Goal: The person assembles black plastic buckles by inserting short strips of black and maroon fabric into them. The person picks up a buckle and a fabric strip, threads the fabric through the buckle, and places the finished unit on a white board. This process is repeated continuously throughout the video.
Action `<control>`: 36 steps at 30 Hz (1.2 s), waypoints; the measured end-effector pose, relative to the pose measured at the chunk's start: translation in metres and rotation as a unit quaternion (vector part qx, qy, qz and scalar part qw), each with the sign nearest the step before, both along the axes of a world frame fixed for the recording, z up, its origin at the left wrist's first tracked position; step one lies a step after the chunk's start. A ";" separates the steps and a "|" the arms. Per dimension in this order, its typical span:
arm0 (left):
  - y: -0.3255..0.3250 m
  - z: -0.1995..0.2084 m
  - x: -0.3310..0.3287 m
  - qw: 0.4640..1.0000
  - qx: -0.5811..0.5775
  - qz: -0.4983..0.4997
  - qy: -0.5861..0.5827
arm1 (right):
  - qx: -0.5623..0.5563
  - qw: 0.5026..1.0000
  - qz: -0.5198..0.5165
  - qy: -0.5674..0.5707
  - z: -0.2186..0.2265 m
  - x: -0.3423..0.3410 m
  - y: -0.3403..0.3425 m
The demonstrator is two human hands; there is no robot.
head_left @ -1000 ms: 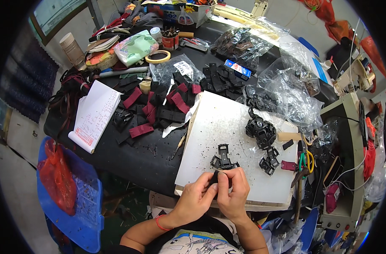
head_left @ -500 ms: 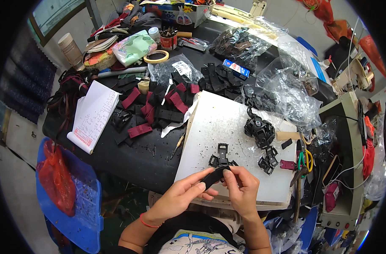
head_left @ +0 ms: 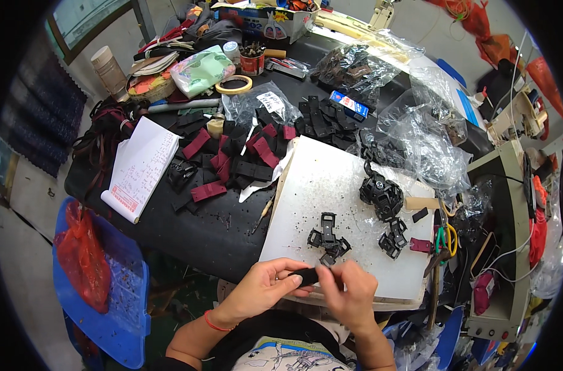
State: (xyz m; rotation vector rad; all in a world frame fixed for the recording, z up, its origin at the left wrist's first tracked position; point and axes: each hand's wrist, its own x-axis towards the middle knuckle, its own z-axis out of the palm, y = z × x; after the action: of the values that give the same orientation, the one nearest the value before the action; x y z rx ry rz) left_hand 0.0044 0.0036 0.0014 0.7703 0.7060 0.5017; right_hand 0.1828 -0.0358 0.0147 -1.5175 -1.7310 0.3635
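Note:
A short black fabric strap (head_left: pixel 305 277) is held in front of me, over the near edge of the white board (head_left: pixel 312 179). My left hand (head_left: pixel 263 287) grips it between thumb and fingers. My right hand (head_left: pixel 352 294) is closed in a pinch at the strap's right end, where the fingers cover part of it. Just beyond my hands, a few black plastic buckles (head_left: pixel 328 238) lie on the board. A larger heap of the same buckles (head_left: pixel 380 195) sits farther right, with more of them (head_left: pixel 393 238) trailing toward me.
Black and maroon strap pieces (head_left: pixel 274 151) are piled left of the board, near an open notebook (head_left: pixel 142 167). Green- and yellow-handled scissors (head_left: pixel 449 240) lie at the board's right edge. Clear plastic bags (head_left: pixel 427 145) cover the far right. A blue chair (head_left: pixel 124 297) holds a red bag (head_left: pixel 84 266).
Both hands have drawn slightly toward me with the strap, leaving the buckles on the board more exposed. Less of the strap now shows between my fingers. The view has shifted a little.

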 end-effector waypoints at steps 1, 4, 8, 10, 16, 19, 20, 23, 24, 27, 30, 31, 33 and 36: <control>-0.001 -0.007 0.000 1.000 0.024 0.001 0.015 | 0.015 1.000 0.007 -0.015 0.000 -0.004 0.000; -0.009 -0.011 0.003 0.996 0.067 0.045 0.037 | 0.032 0.999 0.003 -0.017 -0.005 -0.007 0.002; -0.013 0.001 0.005 0.991 0.097 0.071 -0.062 | -0.038 0.991 -0.082 0.099 -0.003 -0.002 -0.004; -0.015 0.000 0.007 0.987 0.130 0.091 -0.016 | -0.036 0.987 -0.088 0.133 -0.012 -0.004 -0.006; -0.013 -0.011 0.012 0.972 0.180 0.152 0.005 | 0.089 0.994 -0.038 0.060 -0.015 -0.017 -0.016; -0.005 -0.014 0.017 0.962 0.215 0.167 0.020 | 0.134 0.990 -0.017 0.033 -0.021 -0.014 -0.014; -0.002 -0.014 0.018 0.957 0.230 0.172 0.032 | 0.125 0.991 -0.012 0.040 -0.022 -0.012 -0.010; 0.018 -0.009 0.015 0.923 0.290 0.211 0.141 | 0.044 0.998 -0.020 0.033 -0.014 0.003 -0.003; 0.032 -0.011 0.012 0.890 0.327 0.255 0.186 | 0.031 0.998 -0.046 0.019 -0.015 0.013 -0.001; 0.081 -0.017 -0.001 0.792 0.418 0.331 0.297 | 0.005 0.995 -0.103 -0.007 -0.017 0.045 0.002; 0.091 -0.021 -0.010 0.777 0.439 0.304 0.331 | 0.009 0.992 -0.122 -0.028 -0.018 0.065 0.003; 0.082 -0.011 -0.001 0.797 0.422 0.299 0.313 | -0.010 0.994 -0.111 0.009 -0.015 0.064 0.003; 0.066 -0.015 0.011 0.790 0.472 0.292 0.259 | -0.049 0.992 -0.076 0.090 -0.001 0.049 0.007; 0.042 0.001 0.034 0.814 0.463 0.192 0.294 | -0.057 0.991 -0.040 0.111 0.005 0.029 0.011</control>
State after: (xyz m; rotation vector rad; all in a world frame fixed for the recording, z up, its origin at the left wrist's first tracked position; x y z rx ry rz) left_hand 0.0386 0.0455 0.0025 1.7693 1.2264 1.0297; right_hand 0.2119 -0.0247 0.0196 -1.5584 -1.4936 0.5744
